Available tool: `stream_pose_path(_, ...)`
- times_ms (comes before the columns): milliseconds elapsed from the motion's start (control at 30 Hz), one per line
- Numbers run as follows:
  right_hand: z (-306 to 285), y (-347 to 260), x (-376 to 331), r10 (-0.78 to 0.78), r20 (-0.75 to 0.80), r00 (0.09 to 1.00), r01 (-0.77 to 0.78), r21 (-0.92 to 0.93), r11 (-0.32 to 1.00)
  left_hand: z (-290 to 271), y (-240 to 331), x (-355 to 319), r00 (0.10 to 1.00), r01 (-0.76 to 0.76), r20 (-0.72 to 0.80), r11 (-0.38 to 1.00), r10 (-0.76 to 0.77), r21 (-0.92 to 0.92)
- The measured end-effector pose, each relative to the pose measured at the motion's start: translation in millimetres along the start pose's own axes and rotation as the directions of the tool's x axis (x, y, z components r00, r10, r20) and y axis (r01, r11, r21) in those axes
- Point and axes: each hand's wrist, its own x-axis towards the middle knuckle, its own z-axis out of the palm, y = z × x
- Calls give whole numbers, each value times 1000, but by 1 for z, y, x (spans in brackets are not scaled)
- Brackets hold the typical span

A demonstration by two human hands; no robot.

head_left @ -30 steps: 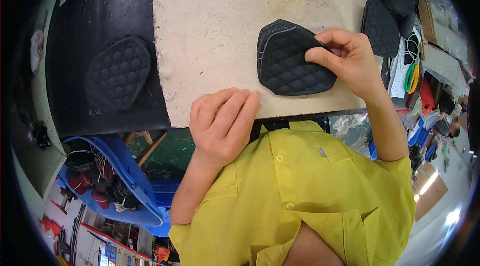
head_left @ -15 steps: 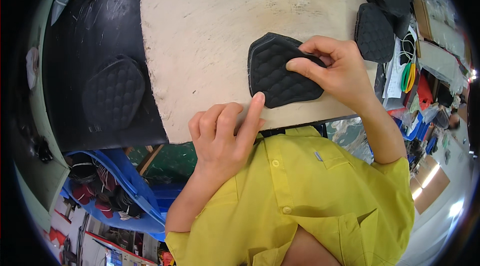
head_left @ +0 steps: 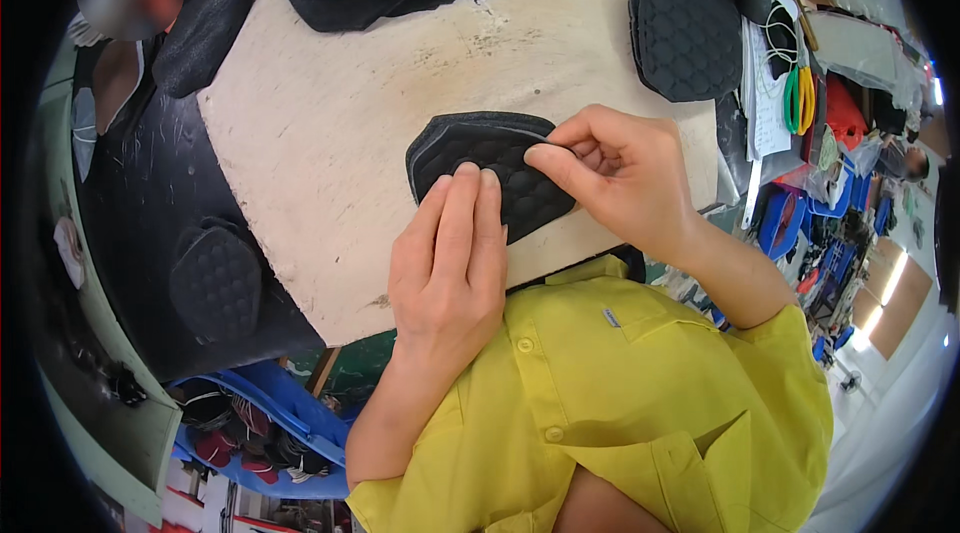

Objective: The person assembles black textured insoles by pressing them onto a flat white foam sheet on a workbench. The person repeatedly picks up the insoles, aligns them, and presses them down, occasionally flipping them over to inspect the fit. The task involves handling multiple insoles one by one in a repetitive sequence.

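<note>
Pad [head_left: 530, 197], matte black, rows of rounded bumps

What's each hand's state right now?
Left hand: open, resting on the black quilted pad.
Right hand: closed, pinching the pad's right edge.

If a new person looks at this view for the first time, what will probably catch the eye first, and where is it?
Probably the bright yellow-green shirt, filling the lower middle. Then, just above it on the pale board, the black quilted pad, with the left hand laid on it and the right hand pinching its right edge. At lower left, the blue bin may also stand out.
</note>
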Motion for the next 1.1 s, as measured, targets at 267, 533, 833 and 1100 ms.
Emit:
stream_pose_path(267, -3, -3, 8, -294, 28, 955, 290, -274, 917, -3, -6, 2, 1000, 2, 6, 991, -1, -135)
stream_pose_path(533, -18, -3, -31, -733, -55, 678, 702, -245, 668, -41, -14, -23, 968, 145, -99, 832, -232, -536)
stream_pose_path(833, -40, -24, -34, -818, 67, 572, 813, -184, 553, -56, 5, -34, 949, 197, -49, 708, -310, -678)
stream_pose_path(1100, -31, -20, -36, -966, 28, 258, 916, -326, 235, -59, 30, -32, 703, 419, 267, 80, -659, -905)
